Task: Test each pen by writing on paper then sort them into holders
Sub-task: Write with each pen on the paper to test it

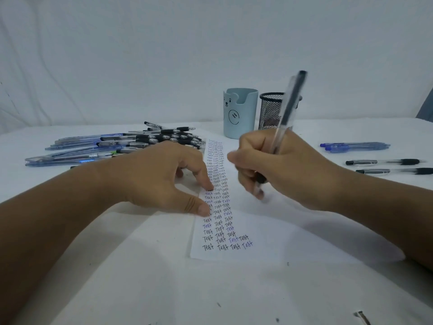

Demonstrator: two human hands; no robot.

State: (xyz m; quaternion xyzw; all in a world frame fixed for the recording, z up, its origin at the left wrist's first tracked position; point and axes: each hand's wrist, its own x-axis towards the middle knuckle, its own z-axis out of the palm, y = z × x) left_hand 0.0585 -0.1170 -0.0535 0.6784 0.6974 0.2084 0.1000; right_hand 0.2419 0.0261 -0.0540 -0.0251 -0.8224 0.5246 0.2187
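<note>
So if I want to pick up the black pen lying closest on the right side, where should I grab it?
Probably the middle of the black pen. It lies flat on the table, running left to right, with bare cloth around it, so come straight down from above and pinch across its thin clear barrel. The dark grip end runs off the picture's right edge, so the middle is the safer spot.

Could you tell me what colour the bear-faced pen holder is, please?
The bear-faced pen holder is pale blue; head view.

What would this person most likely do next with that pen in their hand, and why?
Probably write another "Test" in the blank area beside the columns. The right hand grips a clear pen tip-down over the paper, and the left hand presses the sheet flat.
</note>
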